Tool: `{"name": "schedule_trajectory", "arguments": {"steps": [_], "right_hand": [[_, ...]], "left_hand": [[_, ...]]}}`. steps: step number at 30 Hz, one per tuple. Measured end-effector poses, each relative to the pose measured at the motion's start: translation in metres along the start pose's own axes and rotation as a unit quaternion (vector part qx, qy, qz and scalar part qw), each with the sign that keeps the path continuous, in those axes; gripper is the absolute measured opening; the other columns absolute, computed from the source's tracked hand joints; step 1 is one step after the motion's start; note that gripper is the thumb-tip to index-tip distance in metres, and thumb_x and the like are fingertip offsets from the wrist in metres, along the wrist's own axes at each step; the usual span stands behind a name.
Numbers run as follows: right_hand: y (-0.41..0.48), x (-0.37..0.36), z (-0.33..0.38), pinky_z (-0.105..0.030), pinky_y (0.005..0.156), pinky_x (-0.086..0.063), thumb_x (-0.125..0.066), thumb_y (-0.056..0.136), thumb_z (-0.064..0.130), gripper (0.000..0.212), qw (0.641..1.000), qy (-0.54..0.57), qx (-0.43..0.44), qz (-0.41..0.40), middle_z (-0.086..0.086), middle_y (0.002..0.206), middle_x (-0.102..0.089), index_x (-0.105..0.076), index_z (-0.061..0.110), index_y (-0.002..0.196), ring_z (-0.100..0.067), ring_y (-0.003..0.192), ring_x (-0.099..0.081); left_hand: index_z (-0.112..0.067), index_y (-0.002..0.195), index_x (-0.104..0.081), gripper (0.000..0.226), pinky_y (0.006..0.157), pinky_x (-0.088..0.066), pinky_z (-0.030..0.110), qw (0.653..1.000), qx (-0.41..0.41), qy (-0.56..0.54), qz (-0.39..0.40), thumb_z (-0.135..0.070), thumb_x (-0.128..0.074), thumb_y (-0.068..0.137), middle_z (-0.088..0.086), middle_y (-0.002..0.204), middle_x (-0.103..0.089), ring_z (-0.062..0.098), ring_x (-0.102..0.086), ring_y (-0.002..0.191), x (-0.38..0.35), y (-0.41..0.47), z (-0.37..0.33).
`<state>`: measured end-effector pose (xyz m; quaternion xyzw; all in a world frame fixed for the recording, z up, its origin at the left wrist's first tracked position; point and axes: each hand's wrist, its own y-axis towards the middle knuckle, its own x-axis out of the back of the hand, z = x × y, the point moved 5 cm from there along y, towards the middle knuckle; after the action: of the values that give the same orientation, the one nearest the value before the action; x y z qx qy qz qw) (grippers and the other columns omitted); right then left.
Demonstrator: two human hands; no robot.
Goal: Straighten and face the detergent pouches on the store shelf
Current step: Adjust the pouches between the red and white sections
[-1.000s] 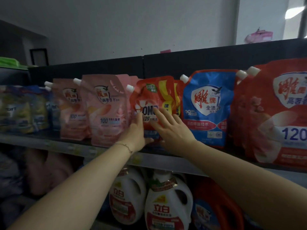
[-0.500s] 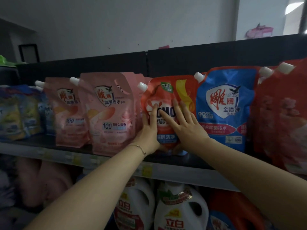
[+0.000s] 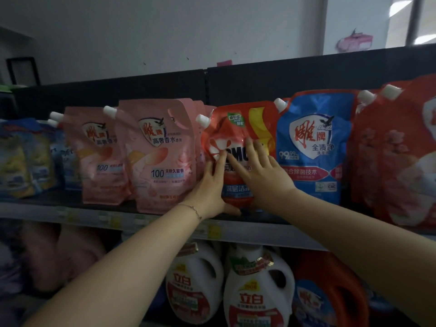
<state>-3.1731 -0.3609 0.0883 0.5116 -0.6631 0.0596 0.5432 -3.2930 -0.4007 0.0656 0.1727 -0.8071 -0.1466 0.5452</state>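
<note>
Head view: upper shelf (image 3: 259, 232), packed tight.

- Red pouch (image 3: 236, 135) stands at mid-shelf, close to the front lip. The big pink pouch (image 3: 162, 156) sits just beside it on the left, and the blue pouch (image 3: 311, 147) presses against its right edge. There is no free gap on either side.
- Open room is only above the pouch tops, in front of the dark back panel (image 3: 259, 83), and outward past the shelf lip.
- More red pouches (image 3: 396, 156) crowd the far right, and white jugs (image 3: 257, 291) fill the tier below.
- The red pouch's long axis is upright and its printed front faces outward. Its white cap (image 3: 202, 119) is at the top left corner, angled up and left. The upper panel looks creased and bulged.
- Left hand (image 3: 210, 190): fingers are straight and lie up the pouch's left margin. The thumb stretches along the shelf at the pouch's base. It is pressing, not curled round anything. There is a thin bracelet (image 3: 193, 210) at the wrist.
- Right hand (image 3: 262, 175): the palm is flat on the label, with fingers spread and extended toward the upper left. The fingertips touch the logo, close by the left hand's fingertips.
</note>
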Motion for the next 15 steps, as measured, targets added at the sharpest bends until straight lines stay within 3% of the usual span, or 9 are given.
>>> {"name": "schedule_trajectory", "arguments": {"steps": [3, 5, 6, 8, 11, 13, 15], "right_hand": [[-0.003, 0.023, 0.015, -0.048, 0.103, -0.037, -0.064, 0.084, 0.05, 0.091, 0.998, 0.009, -0.036, -0.049, -0.026, 0.148, -0.025, -0.012, 0.016, 0.151, -0.044, 0.135, -0.03], [0.001, 0.037, 0.024, -0.045, 0.082, -0.049, -0.068, 0.079, 0.048, 0.07, 0.991, 0.048, -0.025, -0.121, -0.017, 0.121, -0.055, -0.046, 0.01, 0.134, -0.039, 0.109, -0.056], [0.004, 0.04, 0.03, -0.043, 0.074, -0.05, -0.07, 0.076, 0.043, 0.059, 0.986, 0.067, -0.011, -0.155, -0.013, 0.109, -0.062, -0.055, 0.009, 0.122, -0.036, 0.097, -0.061], [0.01, 0.044, 0.045, -0.041, 0.066, -0.05, -0.069, 0.073, 0.037, 0.043, 0.977, 0.102, 0.022, -0.183, -0.011, 0.096, -0.064, -0.061, 0.009, 0.105, -0.034, 0.085, -0.062], [0.017, 0.044, 0.073, -0.037, 0.061, -0.048, -0.07, 0.069, 0.03, 0.032, 0.971, 0.109, 0.074, -0.199, -0.01, 0.088, -0.061, -0.06, 0.009, 0.091, -0.033, 0.078, -0.061], [0.024, 0.038, 0.088, -0.038, 0.062, -0.048, -0.073, 0.064, 0.024, 0.034, 0.973, 0.101, 0.084, -0.188, -0.01, 0.088, -0.06, -0.06, 0.009, 0.092, -0.033, 0.077, -0.06], [0.032, 0.031, 0.097, -0.043, 0.066, -0.05, -0.076, 0.063, 0.023, 0.046, 0.979, 0.094, 0.08, -0.162, -0.014, 0.104, -0.06, -0.061, 0.008, 0.104, -0.037, 0.085, -0.06]], "left_hand": [[-0.026, 0.151, -0.014, 0.11, 0.109, -0.03, 0.035, 0.998, -0.024, -0.031, -0.047, -0.033, -0.085, 0.067, 0.007, 0.152, -0.024, 0.025, -0.028, 0.139, 0.019, -0.007, 0.002], [-0.023, 0.133, -0.043, 0.07, 0.101, -0.043, 0.036, 0.994, -0.063, -0.02, -0.082, -0.029, -0.078, 0.072, 0.006, 0.129, -0.049, 0.025, -0.049, 0.121, 0.034, -0.015, 0.007], [-0.021, 0.12, -0.051, 0.052, 0.092, -0.048, 0.038, 0.993, -0.076, -0.012, -0.094, -0.028, -0.075, 0.074, 0.004, 0.115, -0.055, 0.024, -0.056, 0.108, 0.041, -0.02, 0.012], [-0.018, 0.102, -0.056, 0.029, 0.079, -0.05, 0.037, 0.992, -0.07, 0.014, -0.105, -0.025, -0.071, 0.078, -0.001, 0.1, -0.055, 0.023, -0.059, 0.093, 0.054, -0.034, 0.026], [-0.023, 0.094, -0.053, 0.019, 0.076, -0.05, 0.04, 0.989, -0.019, 0.095, -0.115, -0.03, -0.066, 0.083, -0.006, 0.096, -0.047, 0.024, -0.057, 0.09, 0.074, -0.053, 0.054], [-0.026, 0.1, -0.047, 0.026, 0.075, -0.05, 0.039, 0.981, 0.03, 0.157, -0.111, -0.034, -0.066, 0.083, -0.006, 0.11, -0.046, 0.023, -0.056, 0.095, 0.084, -0.064, 0.075], [-0.027, 0.117, -0.04, 0.043, 0.074, -0.05, 0.038, 0.971, 0.082, 0.199, -0.1, -0.035, -0.066, 0.083, -0.005, 0.134, -0.04, 0.023, -0.056, 0.1, 0.091, -0.072, 0.093]]}}
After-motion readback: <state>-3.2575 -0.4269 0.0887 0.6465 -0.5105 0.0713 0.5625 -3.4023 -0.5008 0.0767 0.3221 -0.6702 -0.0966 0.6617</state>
